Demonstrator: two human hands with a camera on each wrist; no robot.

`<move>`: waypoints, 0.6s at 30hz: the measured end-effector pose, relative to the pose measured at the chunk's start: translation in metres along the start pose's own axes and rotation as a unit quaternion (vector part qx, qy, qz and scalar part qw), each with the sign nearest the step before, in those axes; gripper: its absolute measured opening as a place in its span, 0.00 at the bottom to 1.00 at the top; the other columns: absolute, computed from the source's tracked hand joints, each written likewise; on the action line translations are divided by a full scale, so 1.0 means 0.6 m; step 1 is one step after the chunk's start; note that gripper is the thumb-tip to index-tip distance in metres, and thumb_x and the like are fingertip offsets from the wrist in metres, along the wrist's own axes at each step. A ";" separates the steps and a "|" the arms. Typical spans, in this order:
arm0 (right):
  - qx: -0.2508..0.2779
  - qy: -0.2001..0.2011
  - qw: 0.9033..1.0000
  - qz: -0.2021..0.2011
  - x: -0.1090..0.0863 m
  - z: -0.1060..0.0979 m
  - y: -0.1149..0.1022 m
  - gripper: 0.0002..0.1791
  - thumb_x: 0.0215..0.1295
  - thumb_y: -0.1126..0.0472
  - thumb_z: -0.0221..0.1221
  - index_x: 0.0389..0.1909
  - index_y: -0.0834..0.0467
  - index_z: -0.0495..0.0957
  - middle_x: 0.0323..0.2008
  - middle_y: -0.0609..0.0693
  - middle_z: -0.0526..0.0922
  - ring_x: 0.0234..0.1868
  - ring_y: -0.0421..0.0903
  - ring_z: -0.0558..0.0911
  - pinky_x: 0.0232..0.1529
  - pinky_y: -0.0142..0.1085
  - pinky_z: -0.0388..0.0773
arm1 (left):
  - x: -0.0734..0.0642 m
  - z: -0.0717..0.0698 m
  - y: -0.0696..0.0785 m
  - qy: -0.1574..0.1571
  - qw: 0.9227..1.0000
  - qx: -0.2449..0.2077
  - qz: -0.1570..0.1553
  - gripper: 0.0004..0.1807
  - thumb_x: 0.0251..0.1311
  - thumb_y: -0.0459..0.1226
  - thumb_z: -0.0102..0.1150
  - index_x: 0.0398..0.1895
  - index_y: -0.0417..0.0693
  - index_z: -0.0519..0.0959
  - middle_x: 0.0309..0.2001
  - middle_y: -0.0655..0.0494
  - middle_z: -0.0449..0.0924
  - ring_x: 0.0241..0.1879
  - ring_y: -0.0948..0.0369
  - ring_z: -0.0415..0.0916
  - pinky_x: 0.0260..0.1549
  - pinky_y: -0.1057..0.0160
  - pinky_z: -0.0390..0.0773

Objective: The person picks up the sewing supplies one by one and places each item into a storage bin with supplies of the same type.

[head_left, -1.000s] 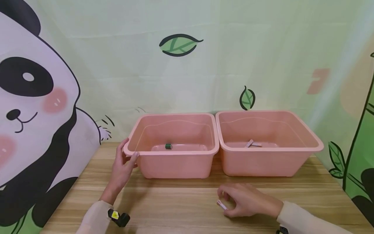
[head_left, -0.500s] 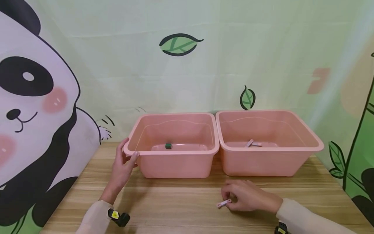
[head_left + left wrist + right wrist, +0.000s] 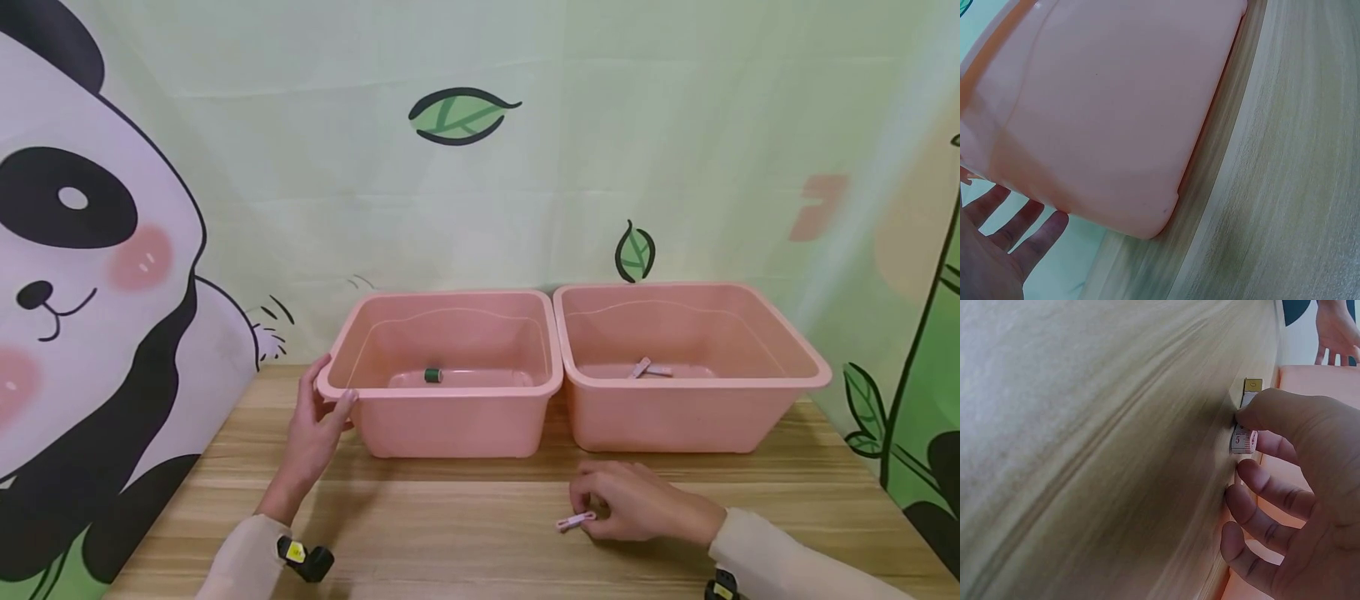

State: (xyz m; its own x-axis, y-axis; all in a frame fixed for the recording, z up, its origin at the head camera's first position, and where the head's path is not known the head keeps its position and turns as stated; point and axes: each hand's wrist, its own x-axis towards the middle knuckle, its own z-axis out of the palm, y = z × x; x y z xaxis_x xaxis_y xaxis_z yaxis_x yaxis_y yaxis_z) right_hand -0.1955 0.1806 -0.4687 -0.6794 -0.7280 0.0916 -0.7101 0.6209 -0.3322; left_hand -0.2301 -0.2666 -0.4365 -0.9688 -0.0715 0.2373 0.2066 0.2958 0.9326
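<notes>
My right hand (image 3: 626, 502) pinches a small folded tape measure (image 3: 576, 522) just above the table, in front of the two bins. In the right wrist view, the tape measure (image 3: 1244, 441) shows printed marks, a figure 5 and a brass end; the thumb and index finger hold it while the other fingers curl loosely. At the left pink bin (image 3: 450, 425), my left hand (image 3: 315, 429) holds the front left corner, thumb on the rim and fingers along the outside. The left wrist view shows fingertips of the left hand (image 3: 1007, 244) against the bin wall.
A dark green cylinder (image 3: 432, 376) lies inside the left bin. The right pink bin (image 3: 675, 421) stands close beside it and contains small pale pink strips (image 3: 641, 367). Both rest on a wooden table (image 3: 450, 525), before a panda-print cloth (image 3: 480, 208).
Over the first half second my right hand shifts slightly right and away from me, turning the tape measure more level. Since then it barely moves. The left hand stays on the bin.
</notes>
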 end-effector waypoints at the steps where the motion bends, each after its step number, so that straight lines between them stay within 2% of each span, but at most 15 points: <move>1: 0.000 0.000 1.000 0.001 0.000 0.000 0.000 0.14 0.53 0.56 0.72 0.26 0.36 0.76 0.31 0.34 0.72 0.26 0.31 0.69 0.23 0.29 0.65 | 0.000 0.000 0.000 0.000 1.000 0.000 -0.001 0.41 0.75 0.51 0.56 0.82 0.71 0.44 0.78 0.48 0.59 0.60 0.49 0.71 0.47 0.63 0.84; 9: 0.002 -0.002 1.000 0.000 0.001 -0.001 0.001 0.14 0.54 0.56 0.72 0.26 0.36 0.75 0.30 0.34 0.71 0.26 0.31 0.69 0.23 0.29 0.65 | 0.003 -0.001 -0.003 0.000 1.000 0.003 -0.003 0.41 0.74 0.51 0.56 0.82 0.72 0.45 0.78 0.49 0.59 0.60 0.49 0.71 0.47 0.62 0.84; 18: 0.021 0.003 1.000 -0.007 0.000 -0.003 0.003 0.13 0.55 0.58 0.71 0.27 0.37 0.76 0.31 0.34 0.73 0.27 0.32 0.72 0.24 0.27 0.68 | 0.003 -0.001 -0.002 0.001 1.000 -0.002 -0.004 0.40 0.76 0.48 0.55 0.82 0.71 0.45 0.78 0.49 0.59 0.59 0.49 0.71 0.47 0.63 0.84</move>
State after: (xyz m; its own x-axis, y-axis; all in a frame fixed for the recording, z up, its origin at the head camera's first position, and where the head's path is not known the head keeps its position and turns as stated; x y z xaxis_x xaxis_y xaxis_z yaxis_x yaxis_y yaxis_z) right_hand -0.1971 0.1821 -0.4674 -0.6704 -0.7350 0.1014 -0.7114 0.5978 -0.3696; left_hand -0.2318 -0.2676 -0.4374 -0.9703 -0.0757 0.2297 0.1989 0.2907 0.9359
